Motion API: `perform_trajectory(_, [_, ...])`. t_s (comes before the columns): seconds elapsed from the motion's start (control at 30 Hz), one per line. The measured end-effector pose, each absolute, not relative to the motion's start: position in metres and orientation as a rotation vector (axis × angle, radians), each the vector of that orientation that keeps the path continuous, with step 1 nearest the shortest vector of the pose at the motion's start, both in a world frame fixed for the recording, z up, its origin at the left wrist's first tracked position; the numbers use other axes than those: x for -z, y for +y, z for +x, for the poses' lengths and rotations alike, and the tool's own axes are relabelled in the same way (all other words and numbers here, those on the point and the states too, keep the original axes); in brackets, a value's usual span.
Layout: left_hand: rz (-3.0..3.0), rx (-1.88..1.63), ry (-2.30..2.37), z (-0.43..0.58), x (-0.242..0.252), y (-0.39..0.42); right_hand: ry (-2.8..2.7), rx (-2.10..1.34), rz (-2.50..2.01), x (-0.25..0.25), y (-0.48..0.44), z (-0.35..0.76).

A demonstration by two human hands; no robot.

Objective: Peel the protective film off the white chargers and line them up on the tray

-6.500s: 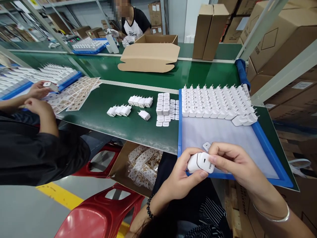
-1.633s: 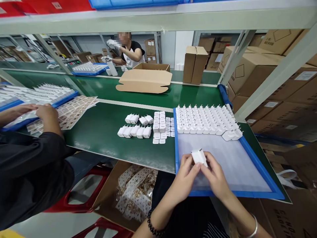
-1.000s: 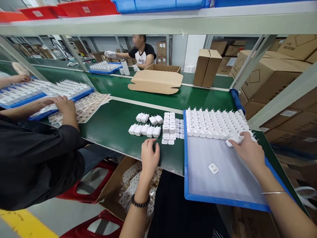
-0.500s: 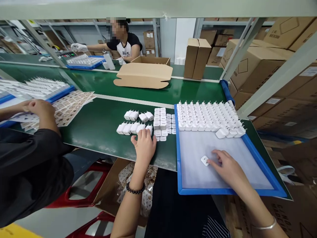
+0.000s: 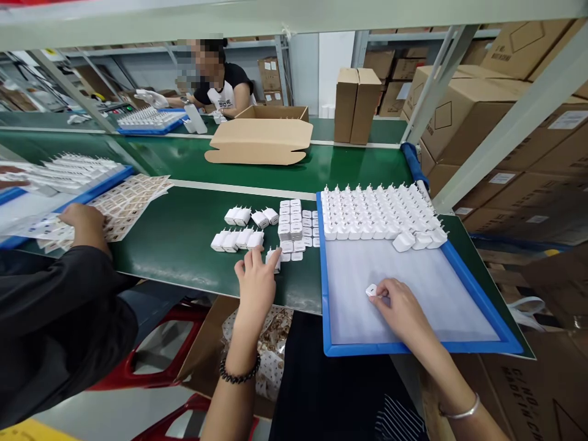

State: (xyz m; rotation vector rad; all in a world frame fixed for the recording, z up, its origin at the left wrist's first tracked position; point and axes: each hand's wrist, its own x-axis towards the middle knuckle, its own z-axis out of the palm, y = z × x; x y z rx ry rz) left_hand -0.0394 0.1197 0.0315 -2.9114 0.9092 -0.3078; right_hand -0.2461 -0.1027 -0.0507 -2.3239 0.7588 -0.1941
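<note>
On the green bench my left hand [image 5: 255, 277] has its fingers spread, the index fingertip at a white plug charger [image 5: 274, 262] that stands apart from a row of chargers [image 5: 236, 239] with metal pins. Whether that finger presses on it I cannot tell. My right hand [image 5: 400, 306], over the blue-rimmed tray [image 5: 327, 324], pinches a small white charger piece [image 5: 371, 290] with a dark slot in its face. Its underside is hidden. Upright chargers fill the tray's back [image 5: 376, 214], pins up, a few tilted at the front right. Stacked white pieces [image 5: 290, 220] stand between hand and tray.
An open cardboard box [image 5: 260, 141] lies across the bench, with an upright carton [image 5: 357, 104] to its right. At left a co-worker's hand [image 5: 85, 220] touches patterned sheets [image 5: 138, 202] beside another charger tray [image 5: 87, 174]. Another person [image 5: 229, 89] sits opposite.
My right hand has closed its fingers on the white charger piece in the tray. One charger by my left hand now stands apart from the row, nearer the front edge.
</note>
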Motion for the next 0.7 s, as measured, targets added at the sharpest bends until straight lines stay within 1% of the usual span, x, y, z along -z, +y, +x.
perform_trajectory(0.13, [-2.807, 0.232, 1.125, -0.019, -0.029, 0.138, 0.859, 0.152, -2.286, 0.046, -0.101, -0.248])
perform_trajectory(0.27, [-2.824, 0.175, 1.099, -0.008, -0.033, 0.151, 0.905, 0.072, -2.224, 0.041, -0.102, -0.244])
perform_trajectory(0.37, [-2.961, 0.165, 1.141, -0.008, -0.037, 0.158, 0.879, 0.064, -2.152, 0.036, -0.105, -0.239])
perform_trajectory(0.43, [-3.148, 0.051, 1.232, -0.014, -0.035, 0.160, 0.816, 0.082, -2.090, 0.031, -0.105, -0.238])
perform_trajectory(0.47, [-3.282, -0.065, 1.257, -0.019, -0.033, 0.160, 0.774, 0.091, -2.053, 0.028, -0.104, -0.239])
perform_trajectory(0.53, [-3.600, -0.413, 1.281, -0.036, -0.025, 0.158, 0.684, 0.109, -1.964, 0.021, -0.101, -0.241])
perform_trajectory(0.57, [-3.762, -0.634, 1.299, -0.047, -0.020, 0.155, 0.640, 0.118, -1.915, 0.017, -0.099, -0.242])
perform_trajectory(0.63, [-3.981, -1.132, 1.483, -0.070, -0.011, 0.146, 0.557, 0.139, -1.819, 0.008, -0.094, -0.243])
perform_trajectory(0.7, [-4.001, -1.637, 1.625, -0.092, -0.006, 0.134, 0.476, 0.154, -1.734, -0.005, -0.089, -0.242])
